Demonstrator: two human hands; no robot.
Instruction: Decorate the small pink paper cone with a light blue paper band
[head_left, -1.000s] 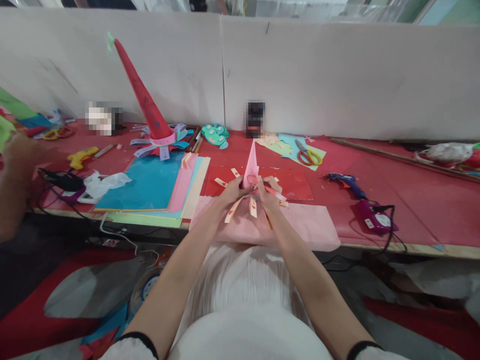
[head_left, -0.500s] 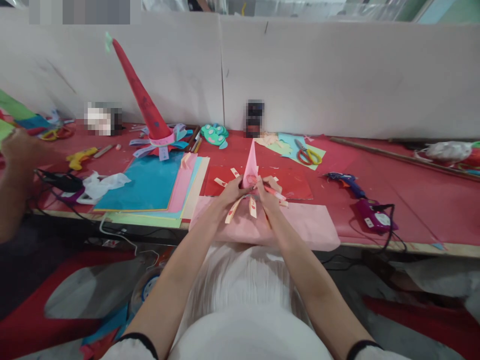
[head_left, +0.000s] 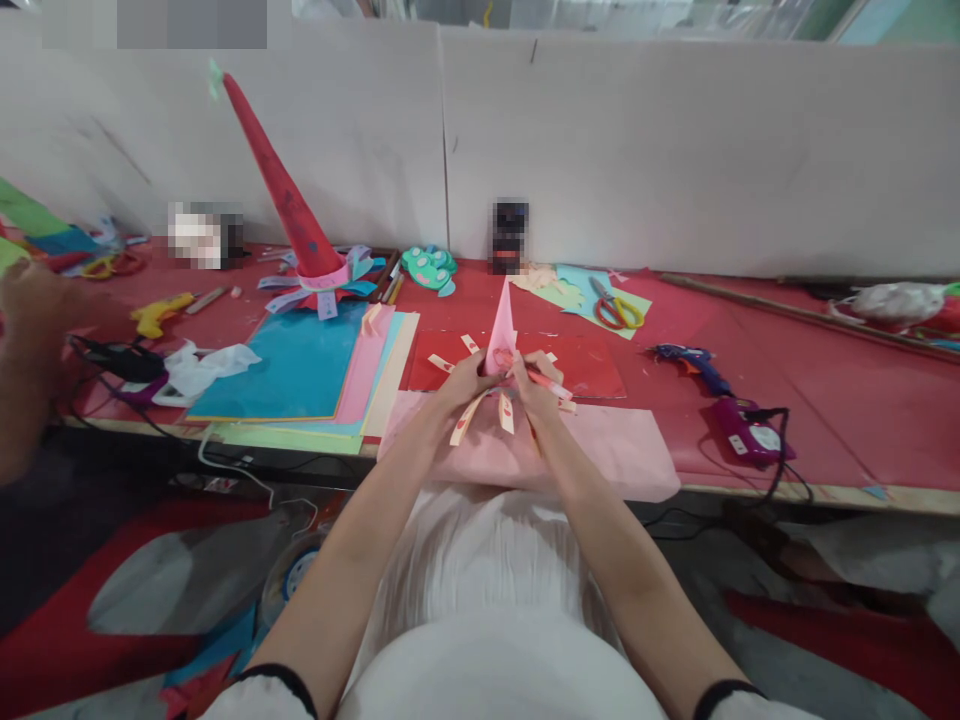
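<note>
Both your forearms reach forward and converge over the table's front edge, elbows out, wrists turned inward. Your left hand (head_left: 466,382) has its fingers curled against the lower left side of the pink cone (head_left: 503,322), gripping it near the base. Your right hand (head_left: 535,388) pinches a pink pen (head_left: 551,384), whose tip end points at the cone's lower right.

The cone stands upright in front of you, smooth and sharply pointed, between the red sheet (head_left: 596,368) and the pale pink sheet (head_left: 622,450). Cream strips (head_left: 507,414) (some marked with red hearts) fan out around its base. Your hands hide much of that base, and the pen seems to touch the paper, though the contact is too small to confirm.
</note>
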